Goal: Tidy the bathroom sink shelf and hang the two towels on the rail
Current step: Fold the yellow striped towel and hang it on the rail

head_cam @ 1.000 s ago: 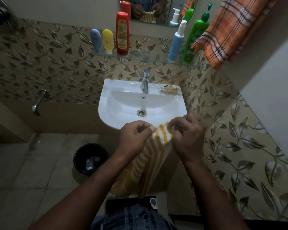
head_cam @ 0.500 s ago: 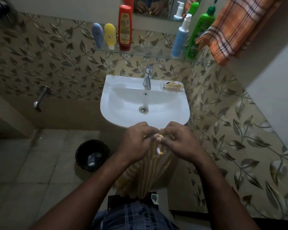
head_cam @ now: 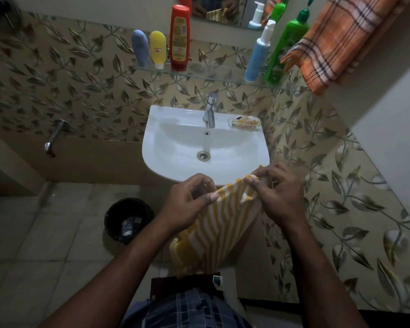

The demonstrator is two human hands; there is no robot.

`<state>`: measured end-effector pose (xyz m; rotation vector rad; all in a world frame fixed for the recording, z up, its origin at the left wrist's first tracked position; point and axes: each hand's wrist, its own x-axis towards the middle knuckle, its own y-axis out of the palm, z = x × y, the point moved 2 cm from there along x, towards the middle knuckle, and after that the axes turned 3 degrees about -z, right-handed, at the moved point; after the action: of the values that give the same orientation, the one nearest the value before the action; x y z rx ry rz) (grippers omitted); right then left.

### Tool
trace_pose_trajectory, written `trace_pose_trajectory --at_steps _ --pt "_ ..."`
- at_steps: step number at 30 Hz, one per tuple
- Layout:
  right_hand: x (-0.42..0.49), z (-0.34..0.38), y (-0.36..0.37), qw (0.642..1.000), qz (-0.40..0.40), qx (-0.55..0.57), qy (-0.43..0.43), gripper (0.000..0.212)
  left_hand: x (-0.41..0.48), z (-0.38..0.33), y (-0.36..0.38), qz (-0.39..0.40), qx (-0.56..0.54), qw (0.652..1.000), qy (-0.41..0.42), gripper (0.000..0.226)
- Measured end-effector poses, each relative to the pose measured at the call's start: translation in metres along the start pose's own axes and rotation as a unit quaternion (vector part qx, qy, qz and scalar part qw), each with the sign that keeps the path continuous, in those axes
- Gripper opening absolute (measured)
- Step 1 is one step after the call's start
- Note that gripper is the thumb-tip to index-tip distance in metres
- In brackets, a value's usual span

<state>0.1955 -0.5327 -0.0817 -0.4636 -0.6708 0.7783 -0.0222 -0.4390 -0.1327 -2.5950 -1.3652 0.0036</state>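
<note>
In the head view, two towels show: an orange checked towel point(head_cam: 341, 39) hanging at the upper right, its rail hidden, and a yellow-and-white striped towel point(head_cam: 213, 230) held in front of the sink point(head_cam: 171, 147). The left hand point(head_cam: 187, 204) and the right hand point(head_cam: 277, 195) each pinch the striped towel's top edge, one at either end, and the cloth hangs down below them.

Five bottles stand on the glass shelf point(head_cam: 213, 75): a blue tube point(head_cam: 140, 47), a yellow tube point(head_cam: 157, 49) and a red bottle point(head_cam: 179, 37) close together at the left, and a white-and-blue pump bottle point(head_cam: 258, 53) and a green pump bottle point(head_cam: 285, 47) at the right.

One clear soap dish point(head_cam: 244, 123) on the sink rim holds something yellowish. One black bin point(head_cam: 128, 218) on the floor holds crumpled litter.
</note>
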Motion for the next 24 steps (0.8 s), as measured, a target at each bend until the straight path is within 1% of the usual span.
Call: trace_pose_trajectory --at_steps 3,6,9,12,15,18,20,22,24 --pt "0.001 0.001 -0.002 1.000 -0.018 -0.004 0.000 0.012 0.000 -0.005 -0.003 -0.016 0.017 0.999 0.031 0.014" --pt "0.000 0.005 -0.004 0.999 -0.038 -0.012 -0.007 0.012 0.001 -0.005 -0.005 -0.016 0.067 0.997 0.045 0.018" --pt "0.001 0.006 -0.010 0.998 -0.064 -0.012 -0.017 0.011 0.002 0.002 -0.006 -0.003 0.108 0.994 0.014 0.023" --pt "0.002 0.003 -0.015 0.997 -0.075 -0.018 -0.019 0.011 0.001 0.008 -0.007 0.011 0.079 0.997 -0.019 0.025" --pt "0.002 -0.001 -0.014 0.996 -0.083 -0.034 -0.018 0.011 0.002 0.006 -0.005 -0.032 0.046 0.998 -0.013 0.021" --pt "0.000 -0.002 -0.014 0.994 -0.097 -0.046 -0.021 0.011 0.002 -0.003 -0.001 -0.077 0.038 0.996 0.004 0.015" --pt "-0.002 -0.002 -0.013 0.992 -0.112 -0.056 -0.026 0.010 0.002 -0.009 0.000 -0.107 0.066 0.992 0.024 0.014" --pt "-0.004 -0.001 -0.010 0.990 -0.124 -0.063 -0.025 0.011 0.003 -0.014 0.002 -0.140 0.118 0.982 0.049 0.015" --pt "-0.006 -0.002 -0.007 0.990 -0.125 -0.060 -0.017 0.011 0.004 -0.017 0.002 -0.161 0.149 0.974 0.061 0.019"
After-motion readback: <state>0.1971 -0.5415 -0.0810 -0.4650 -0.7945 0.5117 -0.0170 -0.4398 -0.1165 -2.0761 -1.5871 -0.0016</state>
